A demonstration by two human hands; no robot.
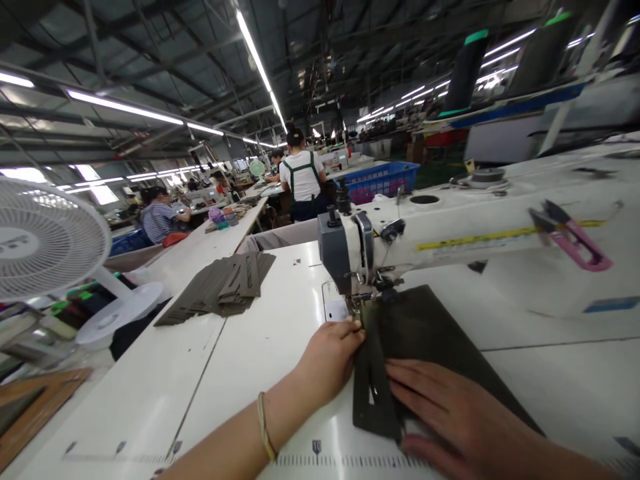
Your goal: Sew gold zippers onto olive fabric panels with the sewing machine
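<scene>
A sewing machine head (357, 247) stands over the white table, its presser foot down by a dark grey-brown panel (430, 327). Along the panel's left side lies a narrower strip (373, 400) of similar material with a long slot in it. My left hand (333, 360) is closed at the strip's left edge, close to the needle area, fingertips pinching the material. Flat on the panel and against the strip's right edge rests my right hand (450, 413), its fingers stretched out and thumb apart. The needle itself is too small to make out.
A fanned pile of slotted dark pieces (225, 283) lies left of the machine. Pink thread snips (575, 237) rest on the machine arm. A white fan (120, 307) stands far left. Beyond are a blue basket (383, 180) and people seated at other tables.
</scene>
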